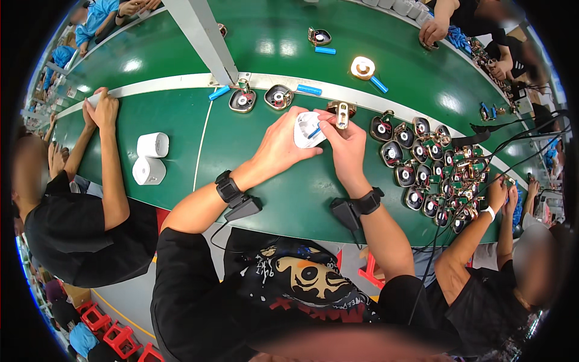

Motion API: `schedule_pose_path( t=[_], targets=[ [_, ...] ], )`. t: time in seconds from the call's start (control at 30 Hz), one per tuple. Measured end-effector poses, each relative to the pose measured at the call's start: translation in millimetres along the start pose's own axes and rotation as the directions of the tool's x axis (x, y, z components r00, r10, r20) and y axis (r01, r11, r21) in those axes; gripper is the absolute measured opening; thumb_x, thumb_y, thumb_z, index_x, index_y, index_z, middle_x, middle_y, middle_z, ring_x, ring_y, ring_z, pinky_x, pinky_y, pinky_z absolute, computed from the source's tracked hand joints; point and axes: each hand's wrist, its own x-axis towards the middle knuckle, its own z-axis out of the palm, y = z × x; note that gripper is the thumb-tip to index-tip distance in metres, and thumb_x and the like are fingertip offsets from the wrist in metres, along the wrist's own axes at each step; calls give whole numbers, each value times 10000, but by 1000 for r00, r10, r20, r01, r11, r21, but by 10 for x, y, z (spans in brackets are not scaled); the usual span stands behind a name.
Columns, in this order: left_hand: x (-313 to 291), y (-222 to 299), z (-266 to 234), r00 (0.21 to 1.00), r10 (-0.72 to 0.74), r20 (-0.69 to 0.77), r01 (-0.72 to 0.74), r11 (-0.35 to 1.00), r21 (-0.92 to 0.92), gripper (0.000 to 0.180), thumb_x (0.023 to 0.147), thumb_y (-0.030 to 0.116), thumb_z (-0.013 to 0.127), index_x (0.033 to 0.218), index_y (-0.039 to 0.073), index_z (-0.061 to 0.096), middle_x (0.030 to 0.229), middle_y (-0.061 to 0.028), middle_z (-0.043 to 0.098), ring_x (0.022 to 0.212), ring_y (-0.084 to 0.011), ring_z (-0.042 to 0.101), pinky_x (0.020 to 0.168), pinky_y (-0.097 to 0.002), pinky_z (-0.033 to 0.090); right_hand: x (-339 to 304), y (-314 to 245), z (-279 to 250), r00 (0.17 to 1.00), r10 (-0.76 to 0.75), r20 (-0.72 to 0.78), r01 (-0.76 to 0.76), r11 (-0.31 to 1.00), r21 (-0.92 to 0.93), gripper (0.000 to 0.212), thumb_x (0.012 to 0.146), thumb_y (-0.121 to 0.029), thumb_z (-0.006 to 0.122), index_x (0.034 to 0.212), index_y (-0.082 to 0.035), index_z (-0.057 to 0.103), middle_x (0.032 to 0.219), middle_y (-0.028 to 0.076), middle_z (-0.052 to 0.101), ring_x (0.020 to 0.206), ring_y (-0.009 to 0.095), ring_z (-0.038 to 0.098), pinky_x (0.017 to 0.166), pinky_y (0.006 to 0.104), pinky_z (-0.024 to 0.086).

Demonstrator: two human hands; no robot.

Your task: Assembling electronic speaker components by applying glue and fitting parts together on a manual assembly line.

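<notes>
My left hand [281, 143] grips a white rounded plastic housing [305, 130] above the green table [241, 157]. A small blue cylinder [314, 132] sits at the housing's opening, and my right hand [345, 146] pinches it with thumb and forefinger. Both wrists wear black bands with small black boxes attached. Just beyond my right hand lies a gold and black part [342, 112] on the table.
A cluster of several black oval assemblies [428, 172] lies to the right. Two white housings [151, 158] stand at the left. Loose blue cylinders [309, 90] and two black assemblies [260, 99] lie along a white strip. People sit at both sides and across.
</notes>
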Motion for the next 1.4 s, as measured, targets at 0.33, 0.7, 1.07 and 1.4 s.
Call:
schedule_pose_path(
  t=[0.33, 0.7, 1.07, 1.4],
  targets=[
    [-76, 42, 30, 968, 221, 122, -249, 918, 308, 770, 783, 223, 772, 1305, -22, 262, 1329, -236, 373, 1163, -378, 434, 950, -467, 382, 5, -26, 42, 987, 159, 1, -149, 922, 357, 415, 944, -108, 394, 1262, 135, 503, 1356, 208, 524, 1236, 264, 527, 1054, 382, 411],
    [-95, -158, 53, 941, 310, 133, -334, 914, 231, 790, 816, 219, 747, 1344, -28, 214, 1331, -233, 377, 1130, -379, 422, 952, -482, 347, 41, -98, -4, 957, 216, 191, -275, 887, 371, 445, 892, -76, 408, 1276, 129, 502, 1384, 204, 504, 1259, 290, 514, 1090, 411, 385],
    [149, 378, -323, 981, 149, -121, -131, 981, 144, 677, 723, 146, 792, 1266, 30, 405, 1166, -228, 582, 1098, -366, 597, 904, -411, 487, -35, -47, 50, 977, -195, 84, 201, 976, -79, 363, 916, -24, 488, 1259, 83, 541, 1373, 164, 531, 1226, 206, 534, 1014, 356, 444],
    [1847, -555, -1217, 796, -30, -605, 360, 827, 432, 895, 615, 234, 856, 1258, -50, 301, 1252, -312, 443, 1144, -441, 508, 927, -468, 483, -29, 147, 43, 975, -19, 219, 80, 958, -276, 163, 910, -24, 560, 1011, 19, 681, 1006, 82, 709, 913, 138, 648, 820, 280, 515]
  ],
)
